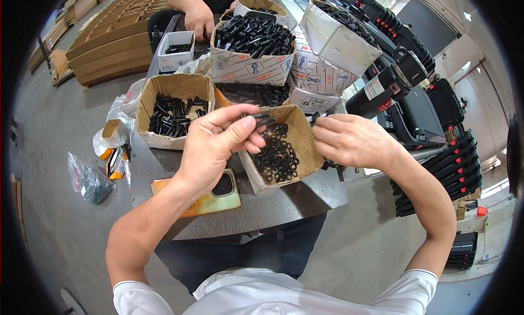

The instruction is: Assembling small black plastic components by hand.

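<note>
Above the open carton of black washers [278, 154], I see both hands raised at mid-frame. Left hand [215, 143] pinches a short black bolt [261, 118] between thumb and fingers; bolt lies level, its tip aimed at the right hand [352, 140]. Right hand is curled, fingertips drawn together near the bolt's end; what it grips I cannot tell. Left of the washers, a brown carton [172, 110] of black screws. Behind, a white printed carton [252, 47] heaped with black bolts, more white printed boxes to its right. Small white box [176, 50] farther back, another person's hand [199, 20] beside it. Yellow phone [204, 197] lies on the grey table [284, 203] under my left wrist.
</note>
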A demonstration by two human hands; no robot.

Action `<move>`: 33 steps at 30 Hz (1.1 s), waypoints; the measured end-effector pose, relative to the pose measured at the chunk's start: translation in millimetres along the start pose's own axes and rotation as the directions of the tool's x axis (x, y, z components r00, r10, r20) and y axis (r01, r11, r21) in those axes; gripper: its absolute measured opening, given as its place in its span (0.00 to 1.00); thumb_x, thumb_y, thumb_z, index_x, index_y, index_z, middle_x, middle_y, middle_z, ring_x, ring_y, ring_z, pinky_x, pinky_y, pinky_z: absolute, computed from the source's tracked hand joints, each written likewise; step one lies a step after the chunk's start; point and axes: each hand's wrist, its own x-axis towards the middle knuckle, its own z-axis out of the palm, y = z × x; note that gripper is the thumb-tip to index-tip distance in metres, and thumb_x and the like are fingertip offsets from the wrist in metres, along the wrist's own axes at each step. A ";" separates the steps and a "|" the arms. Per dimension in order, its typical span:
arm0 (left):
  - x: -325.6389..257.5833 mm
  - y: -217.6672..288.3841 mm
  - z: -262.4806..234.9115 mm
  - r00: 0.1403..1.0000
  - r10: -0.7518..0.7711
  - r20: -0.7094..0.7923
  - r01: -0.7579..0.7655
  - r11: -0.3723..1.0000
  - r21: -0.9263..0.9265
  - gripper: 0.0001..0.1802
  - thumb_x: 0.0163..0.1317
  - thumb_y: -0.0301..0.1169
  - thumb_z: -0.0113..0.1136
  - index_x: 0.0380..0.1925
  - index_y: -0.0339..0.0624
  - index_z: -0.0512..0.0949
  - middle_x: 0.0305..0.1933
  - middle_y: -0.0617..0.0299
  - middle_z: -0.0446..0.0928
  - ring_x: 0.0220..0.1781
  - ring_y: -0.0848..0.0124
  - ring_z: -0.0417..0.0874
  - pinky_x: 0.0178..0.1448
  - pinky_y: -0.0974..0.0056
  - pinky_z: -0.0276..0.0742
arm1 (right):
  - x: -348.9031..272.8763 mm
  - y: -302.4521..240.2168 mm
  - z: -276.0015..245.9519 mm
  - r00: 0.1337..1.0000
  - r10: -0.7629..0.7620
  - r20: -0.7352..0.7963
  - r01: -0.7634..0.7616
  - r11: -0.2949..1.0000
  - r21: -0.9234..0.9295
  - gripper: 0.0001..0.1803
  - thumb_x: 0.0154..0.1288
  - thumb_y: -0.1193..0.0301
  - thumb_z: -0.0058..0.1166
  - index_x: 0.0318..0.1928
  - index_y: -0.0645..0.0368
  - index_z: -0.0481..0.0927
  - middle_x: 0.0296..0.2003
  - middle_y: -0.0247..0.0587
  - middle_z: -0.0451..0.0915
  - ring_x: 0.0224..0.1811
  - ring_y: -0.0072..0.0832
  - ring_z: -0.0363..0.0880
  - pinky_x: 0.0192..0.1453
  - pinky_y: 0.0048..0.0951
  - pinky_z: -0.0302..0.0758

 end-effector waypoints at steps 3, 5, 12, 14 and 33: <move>-1.8 -2.9 2.3 0.999 -0.029 0.013 0.029 0.999 0.018 0.15 0.70 0.28 0.58 0.53 0.34 0.78 0.42 0.51 0.83 0.36 0.73 0.84 0.40 0.71 0.82 | 4.8 -1.0 -6.7 0.956 0.272 -0.108 -0.214 0.901 0.377 0.06 0.56 0.74 0.59 0.33 0.63 0.78 0.35 0.40 0.79 0.41 0.37 0.81 0.44 0.31 0.79; -4.6 -2.6 4.0 0.999 -0.051 0.002 0.051 0.998 0.030 0.15 0.70 0.28 0.58 0.54 0.34 0.78 0.41 0.51 0.83 0.36 0.73 0.84 0.41 0.70 0.82 | 19.9 -3.2 -6.2 0.810 0.555 -0.190 -0.245 0.614 0.751 0.05 0.62 0.78 0.61 0.38 0.66 0.83 0.30 0.39 0.83 0.32 0.32 0.82 0.38 0.26 0.79; -6.2 -2.1 3.9 0.999 -0.033 -0.005 0.033 0.998 -0.057 0.16 0.69 0.29 0.59 0.55 0.33 0.78 0.41 0.53 0.84 0.36 0.71 0.85 0.42 0.68 0.84 | 60.9 -17.4 6.9 0.674 0.680 0.288 -0.015 -0.377 0.926 0.09 0.69 0.73 0.59 0.45 0.64 0.85 0.31 0.33 0.83 0.30 0.15 0.78 0.37 0.19 0.78; -6.7 -3.4 4.1 1.000 -0.029 0.002 0.029 0.999 -0.036 0.17 0.69 0.29 0.59 0.55 0.33 0.78 0.41 0.54 0.83 0.36 0.72 0.84 0.42 0.68 0.84 | 63.2 -20.1 13.6 0.687 0.669 0.285 0.030 -0.417 0.908 0.09 0.69 0.72 0.59 0.45 0.64 0.84 0.32 0.33 0.83 0.31 0.16 0.78 0.38 0.20 0.79; -5.4 -4.3 0.2 0.999 -0.026 -0.044 0.018 0.984 -0.178 0.18 0.69 0.28 0.60 0.56 0.32 0.76 0.40 0.57 0.83 0.37 0.74 0.84 0.44 0.70 0.83 | 89.6 -30.3 -14.0 0.626 0.756 0.190 -0.111 -0.155 0.982 0.11 0.71 0.70 0.56 0.46 0.65 0.82 0.28 0.29 0.80 0.27 0.12 0.75 0.30 0.18 0.74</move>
